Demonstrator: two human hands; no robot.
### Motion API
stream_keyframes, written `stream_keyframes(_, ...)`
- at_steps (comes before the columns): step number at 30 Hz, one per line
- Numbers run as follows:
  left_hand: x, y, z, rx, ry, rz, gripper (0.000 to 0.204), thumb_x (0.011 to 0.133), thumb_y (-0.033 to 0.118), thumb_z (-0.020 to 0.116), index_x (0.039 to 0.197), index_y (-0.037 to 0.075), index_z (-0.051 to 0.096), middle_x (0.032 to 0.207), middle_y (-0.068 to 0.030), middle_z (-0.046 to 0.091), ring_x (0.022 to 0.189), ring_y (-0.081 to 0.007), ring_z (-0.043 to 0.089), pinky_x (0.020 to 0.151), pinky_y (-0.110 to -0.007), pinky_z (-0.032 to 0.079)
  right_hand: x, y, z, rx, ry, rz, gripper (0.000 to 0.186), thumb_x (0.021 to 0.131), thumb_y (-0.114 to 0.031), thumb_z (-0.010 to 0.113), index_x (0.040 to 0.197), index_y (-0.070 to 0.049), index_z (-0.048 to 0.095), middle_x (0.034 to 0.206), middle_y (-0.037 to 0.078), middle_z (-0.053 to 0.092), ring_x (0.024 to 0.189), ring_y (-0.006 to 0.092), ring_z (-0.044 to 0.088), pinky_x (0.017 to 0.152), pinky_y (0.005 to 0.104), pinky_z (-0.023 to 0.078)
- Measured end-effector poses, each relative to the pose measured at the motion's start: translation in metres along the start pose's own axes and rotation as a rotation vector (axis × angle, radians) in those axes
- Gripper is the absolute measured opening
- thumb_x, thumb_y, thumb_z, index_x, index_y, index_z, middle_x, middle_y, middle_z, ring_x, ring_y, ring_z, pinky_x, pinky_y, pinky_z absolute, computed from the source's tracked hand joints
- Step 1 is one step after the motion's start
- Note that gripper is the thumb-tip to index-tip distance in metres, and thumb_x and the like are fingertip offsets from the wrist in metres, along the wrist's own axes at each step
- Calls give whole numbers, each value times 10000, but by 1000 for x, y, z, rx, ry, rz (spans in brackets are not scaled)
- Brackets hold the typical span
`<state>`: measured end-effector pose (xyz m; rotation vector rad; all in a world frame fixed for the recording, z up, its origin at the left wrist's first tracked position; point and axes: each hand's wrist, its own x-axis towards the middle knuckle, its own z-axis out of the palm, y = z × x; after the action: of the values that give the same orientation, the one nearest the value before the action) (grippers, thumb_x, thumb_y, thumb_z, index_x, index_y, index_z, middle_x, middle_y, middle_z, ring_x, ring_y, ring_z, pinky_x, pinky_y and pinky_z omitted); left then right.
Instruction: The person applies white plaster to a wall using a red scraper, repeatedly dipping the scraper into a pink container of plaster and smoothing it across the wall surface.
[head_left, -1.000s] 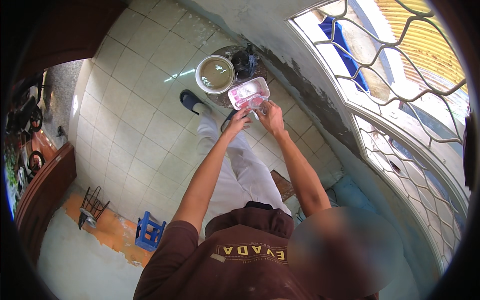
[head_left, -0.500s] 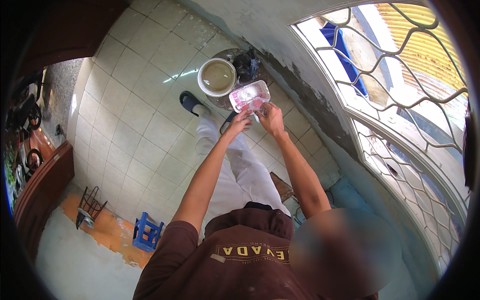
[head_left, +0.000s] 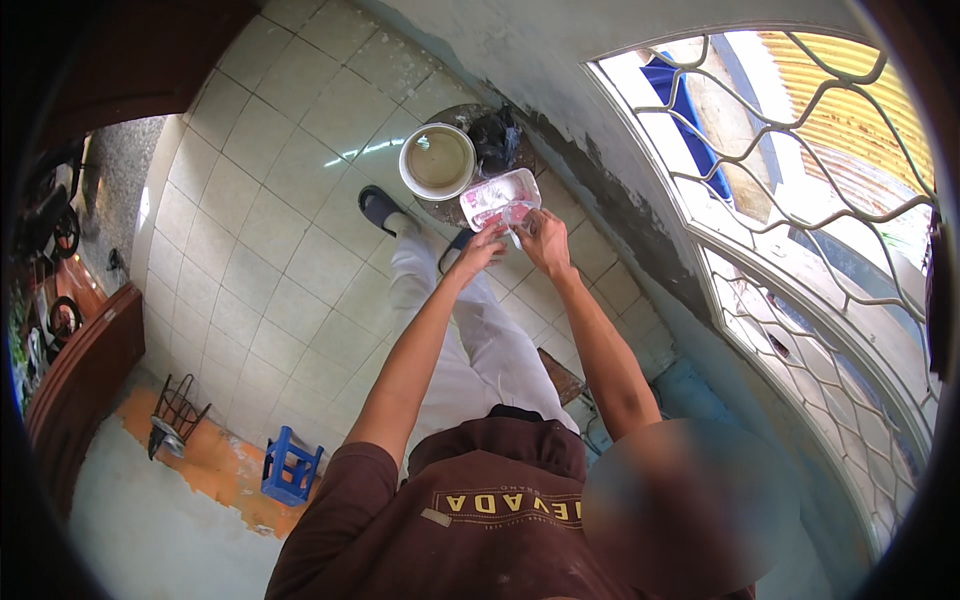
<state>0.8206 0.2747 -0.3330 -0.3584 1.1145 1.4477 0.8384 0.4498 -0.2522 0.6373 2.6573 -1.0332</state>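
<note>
A white-rimmed tray [head_left: 492, 190] with pink and white contents sits on a round, stained stand [head_left: 446, 212] in the upper middle. My right hand [head_left: 546, 242] is closed on a clear plastic piece [head_left: 520, 212] over the tray's near right corner. My left hand [head_left: 483, 246] is just below the tray's near edge, fingers apart and slightly bent, close to that plastic; whether the fingertips touch it is unclear. A white round bucket [head_left: 437, 161] of murky liquid and a crumpled black bag [head_left: 492, 140] share the stand. My sandalled feet are below it.
A barred window [head_left: 790, 130] and stained wall [head_left: 540, 70] run along the right. A brown door [head_left: 80, 350] and parked motorbikes [head_left: 63, 235] are at the left. A blue plastic stool [head_left: 290, 470] and a black wire rack [head_left: 178, 410] lie lower left on the tiled floor [head_left: 280, 230].
The stand, bucket and tray appear slightly lower in the picture as the view shifts. My hands stay together at the tray's near edge, with only small movements around the clear plastic.
</note>
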Motion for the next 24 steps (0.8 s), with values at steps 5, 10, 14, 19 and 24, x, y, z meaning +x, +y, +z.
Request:
stream_keyframes(5,-4,6,0,16,-12,-4,706,951,144,617,1604,160,351,1568,-79,460,1124,-181,621,970,-405,510,2,0,0,-11,14,-32,254,809,-195,783,924,16,700,864,190,678,770,364,674,717,446,531)
stream_keyframes(10,-5,9,0,16,-22,1,736,949,150,616,1620,157,315,1578,-88,445,1145,-186,615,983,-402,507,4,-1,0,-13,18,-37,273,808,-211,792,927,16,698,866,189,680,779,365,672,728,450,529)
stream_keyframes(14,-7,10,1,7,-21,7,740,949,150,617,1622,155,310,1585,-86,436,1154,-185,610,990,-397,506,6,-3,-2,-19,2,-18,280,810,-215,794,929,19,698,873,193,682,786,367,673,733,450,529)
stream_keyframes(19,-5,8,1,5,-17,13,716,947,150,620,1606,150,340,1585,-81,436,1144,-184,608,987,-391,507,8,-4,-3,-17,-10,-10,285,814,-215,793,950,21,707,877,194,684,776,363,673,728,447,530)
stream_keyframes(24,-2,6,0,2,-21,23,686,941,145,622,1583,146,380,1579,-83,441,1148,-183,603,988,-390,504,8,-4,-5,-9,-16,-1,296,812,-214,791,973,22,714,881,194,685,769,357,675,724,444,531)
